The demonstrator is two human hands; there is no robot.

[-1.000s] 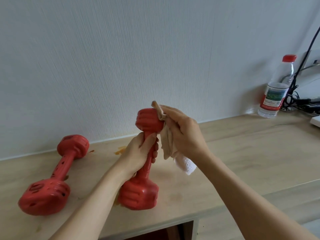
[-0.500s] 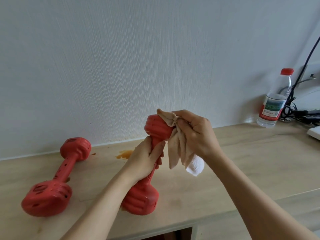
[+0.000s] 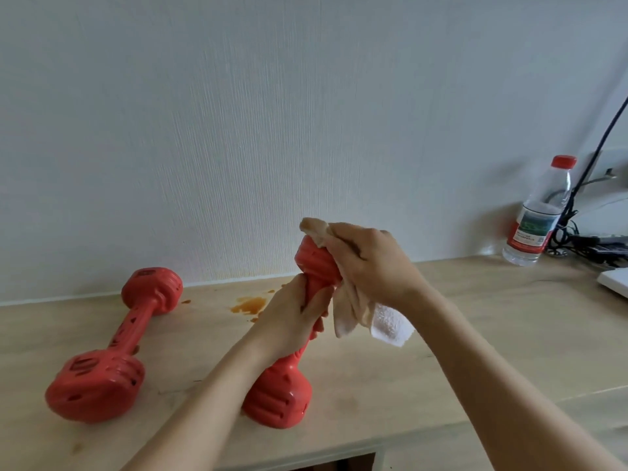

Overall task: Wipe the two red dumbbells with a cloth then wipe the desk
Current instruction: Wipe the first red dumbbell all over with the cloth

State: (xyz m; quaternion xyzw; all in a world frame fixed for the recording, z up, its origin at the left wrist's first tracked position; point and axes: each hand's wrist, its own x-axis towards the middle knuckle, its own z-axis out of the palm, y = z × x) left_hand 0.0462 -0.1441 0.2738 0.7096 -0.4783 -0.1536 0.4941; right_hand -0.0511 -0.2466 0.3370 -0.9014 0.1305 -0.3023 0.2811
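A red dumbbell stands tilted on its lower head near the desk's front edge. My left hand is closed around its bar. My right hand presses a stained white cloth over the dumbbell's upper head, and the cloth's loose end hangs below the hand. The second red dumbbell lies flat on the light wooden desk to the left, untouched.
An orange spill marks the desk by the wall, behind the held dumbbell. A water bottle with a red cap stands at the back right beside black cables. A white object's corner shows at the right edge.
My right hand has slid the cloth across the upper head, from its right side toward the top. The left hand keeps its grip on the bar. The view has shifted slightly.
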